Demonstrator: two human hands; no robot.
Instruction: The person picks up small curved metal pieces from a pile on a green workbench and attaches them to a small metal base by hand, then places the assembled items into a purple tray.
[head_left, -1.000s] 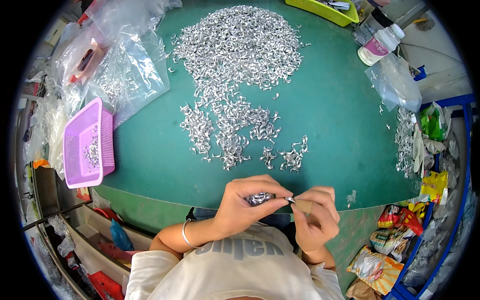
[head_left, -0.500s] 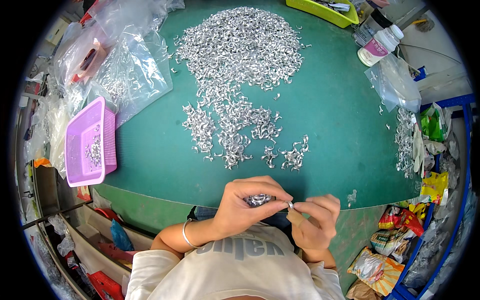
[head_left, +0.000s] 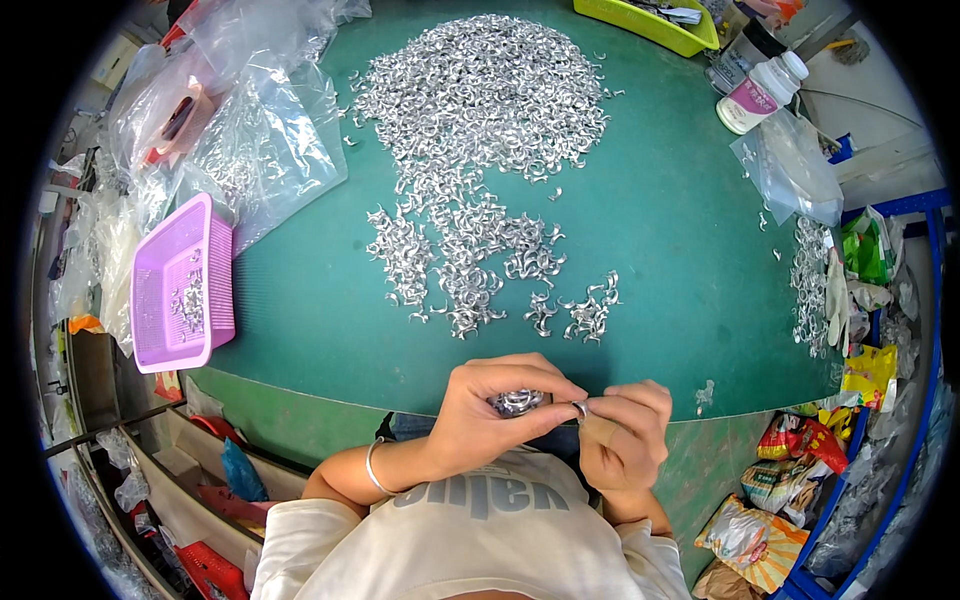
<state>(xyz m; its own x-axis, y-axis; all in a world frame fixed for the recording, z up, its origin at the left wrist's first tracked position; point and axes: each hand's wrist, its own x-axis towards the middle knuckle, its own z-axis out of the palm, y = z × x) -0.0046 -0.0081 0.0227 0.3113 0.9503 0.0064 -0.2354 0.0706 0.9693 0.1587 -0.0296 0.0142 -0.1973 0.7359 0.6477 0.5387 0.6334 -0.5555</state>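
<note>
At the near edge of the green table, my left hand (head_left: 490, 405) is curled around a clump of small silvery curved metal pieces (head_left: 517, 402). Its thumb and forefinger tips meet at one single curved metal piece (head_left: 580, 410). My right hand (head_left: 628, 432) pinches that same piece from the other side, its remaining fingers folded. Beyond my hands, a large pile of the same curved metal pieces (head_left: 480, 95) spreads over the table, trailing toward me into smaller heaps. A small heap (head_left: 592, 310) lies nearest to my hands.
On the left stand a pink plastic basket (head_left: 222, 300) with some metal pieces inside and clear plastic bags (head_left: 270, 150). A yellow-green tray (head_left: 640, 22) and a white bottle (head_left: 760, 92) are at the far right. More pieces (head_left: 808, 285) lie along the right edge, beside a blue rack (head_left: 925, 400).
My right hand has turned slightly and shifted a little left, and the single metal piece between my fingertips has tilted. The left hand and the piles look the same.
</note>
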